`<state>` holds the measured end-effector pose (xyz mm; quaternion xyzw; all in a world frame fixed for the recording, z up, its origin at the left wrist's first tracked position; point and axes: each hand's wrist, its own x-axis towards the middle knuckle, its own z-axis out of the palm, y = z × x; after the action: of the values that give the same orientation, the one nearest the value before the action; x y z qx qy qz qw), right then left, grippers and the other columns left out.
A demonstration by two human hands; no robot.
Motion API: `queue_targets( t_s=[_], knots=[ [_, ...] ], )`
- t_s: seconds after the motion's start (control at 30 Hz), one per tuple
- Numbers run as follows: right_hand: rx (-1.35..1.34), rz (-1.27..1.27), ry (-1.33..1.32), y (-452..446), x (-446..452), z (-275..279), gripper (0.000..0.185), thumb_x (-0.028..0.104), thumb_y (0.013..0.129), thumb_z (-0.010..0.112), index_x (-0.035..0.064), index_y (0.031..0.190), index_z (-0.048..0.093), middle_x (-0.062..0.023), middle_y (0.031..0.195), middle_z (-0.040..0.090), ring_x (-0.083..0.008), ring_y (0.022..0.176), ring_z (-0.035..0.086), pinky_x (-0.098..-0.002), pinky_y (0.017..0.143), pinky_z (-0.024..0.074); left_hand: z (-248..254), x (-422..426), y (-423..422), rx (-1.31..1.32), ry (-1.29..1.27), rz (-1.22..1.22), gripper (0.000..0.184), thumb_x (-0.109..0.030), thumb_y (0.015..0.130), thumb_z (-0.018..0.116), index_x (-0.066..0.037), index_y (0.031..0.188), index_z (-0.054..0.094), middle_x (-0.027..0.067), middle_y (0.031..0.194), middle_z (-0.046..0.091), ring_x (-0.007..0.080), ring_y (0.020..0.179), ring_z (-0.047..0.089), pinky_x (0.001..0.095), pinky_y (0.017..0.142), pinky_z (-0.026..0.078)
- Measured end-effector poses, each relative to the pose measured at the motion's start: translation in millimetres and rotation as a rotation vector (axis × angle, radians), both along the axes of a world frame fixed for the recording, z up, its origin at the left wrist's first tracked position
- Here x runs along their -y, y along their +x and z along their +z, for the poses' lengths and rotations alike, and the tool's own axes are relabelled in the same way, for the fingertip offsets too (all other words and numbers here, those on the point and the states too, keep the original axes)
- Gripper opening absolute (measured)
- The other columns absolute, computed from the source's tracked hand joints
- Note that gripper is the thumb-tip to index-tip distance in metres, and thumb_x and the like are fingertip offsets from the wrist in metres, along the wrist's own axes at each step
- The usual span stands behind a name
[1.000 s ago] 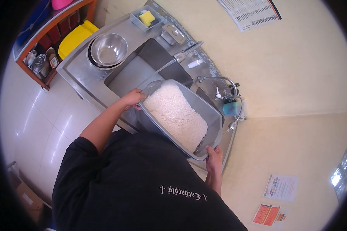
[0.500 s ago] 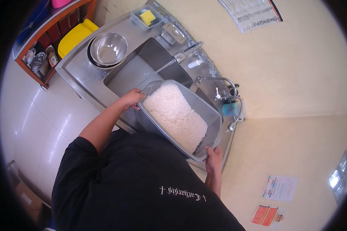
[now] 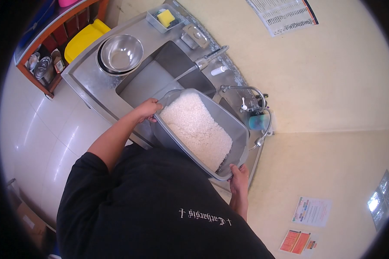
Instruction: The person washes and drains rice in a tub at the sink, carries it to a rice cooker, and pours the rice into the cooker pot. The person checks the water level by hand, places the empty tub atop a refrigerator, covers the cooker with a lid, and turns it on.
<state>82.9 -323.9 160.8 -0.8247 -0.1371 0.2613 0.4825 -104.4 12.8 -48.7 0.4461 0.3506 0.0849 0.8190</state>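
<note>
White rice-like grains (image 3: pixel 197 128) lie heaped in a grey rectangular plastic tub (image 3: pixel 239 125), located at the front of the stainless-steel sink counter (image 3: pixel 83 74) and partly overlapping the dark rectangular basin (image 3: pixel 145 82); whether it rests there is unclear. Left hand (image 3: pixel 148 110) grips the rim at one end, right hand (image 3: pixel 239 178) the opposite end. Outward: shiny round metal bowls (image 3: pixel 122 52) sit beside the basin, and a yellow sponge (image 3: pixel 165 18) lies in a clear plastic container (image 3: pixel 154 24) at the far corner.

A black short-sleeved shirt (image 3: pixel 147 203) bears white gothic lettering (image 3: pixel 206 217).
</note>
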Motion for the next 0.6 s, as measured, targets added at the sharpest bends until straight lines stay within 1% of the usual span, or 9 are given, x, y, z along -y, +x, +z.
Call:
queue_targets(
  t_s=[0.13,0.2,0.23,0.3,0.43,0.6],
  knots=[
    [0.007,-0.003,-0.012,-3.1,-2.2,2.0,0.017,0.010,0.086,0.061,0.0006,0.096,0.050,-0.0048,0.072,0.057,-0.0110,0.047,0.051,-0.0248,0.040,0.0409,0.6,-1.7,-0.7,0.020,0.003,-0.030,0.050,-0.025,0.090,0.059,0.000,0.132,0.046,0.0063,0.093,0.060,0.0104,0.063,0.057,0.0256,0.047,0.052],
    [0.012,0.002,-0.020,-1.1,-0.6,0.5,0.018,0.010,0.086,0.061,0.0005,0.096,0.050,-0.0047,0.072,0.057,-0.0112,0.048,0.051,-0.0248,0.040,0.0409,10.8,-0.1,-3.0,-0.032,0.000,-0.004,0.059,-0.025,0.090,0.060,0.002,0.138,0.041,0.0078,0.096,0.060,0.0107,0.065,0.058,0.0263,0.048,0.052],
    [0.016,0.007,-0.028,-0.4,0.1,-0.1,0.018,0.010,0.086,0.061,0.0004,0.097,0.050,-0.0047,0.072,0.057,-0.0113,0.048,0.051,-0.0247,0.040,0.0408,9.9,-0.6,-3.1,-0.032,-0.001,-0.003,0.059,-0.025,0.090,0.060,0.002,0.138,0.041,0.0078,0.096,0.060,0.0107,0.065,0.058,0.0263,0.048,0.052],
    [0.015,0.013,-0.027,-0.6,0.9,0.2,0.018,0.010,0.086,0.061,0.0001,0.098,0.050,-0.0049,0.072,0.057,-0.0114,0.048,0.052,-0.0248,0.040,0.0409,9.5,-2.7,-4.0,-0.002,-0.014,-0.047,0.066,-0.025,0.090,0.061,0.004,0.143,0.034,0.0095,0.100,0.059,0.0113,0.067,0.058,0.0270,0.049,0.053],
    [0.004,0.017,-0.020,-0.7,0.9,0.5,0.020,0.009,0.086,0.061,-0.0008,0.099,0.050,-0.0059,0.073,0.058,-0.0118,0.048,0.052,-0.0248,0.040,0.0412,13.5,-0.7,-4.0,-0.034,-0.005,-0.025,0.066,-0.025,0.090,0.061,0.004,0.143,0.034,0.0095,0.102,0.059,0.0114,0.068,0.058,0.0270,0.049,0.053],
    [0.004,-0.001,-0.012,-0.6,1.2,-0.7,0.020,0.009,0.086,0.061,-0.0016,0.099,0.050,-0.0072,0.074,0.058,-0.0122,0.048,0.053,-0.0250,0.040,0.0414,10.5,-0.9,-3.3,-0.014,-0.001,-0.034,0.061,-0.025,0.090,0.061,0.003,0.139,0.039,0.0083,0.102,0.059,0.0114,0.069,0.058,0.0267,0.050,0.052]
  ],
)
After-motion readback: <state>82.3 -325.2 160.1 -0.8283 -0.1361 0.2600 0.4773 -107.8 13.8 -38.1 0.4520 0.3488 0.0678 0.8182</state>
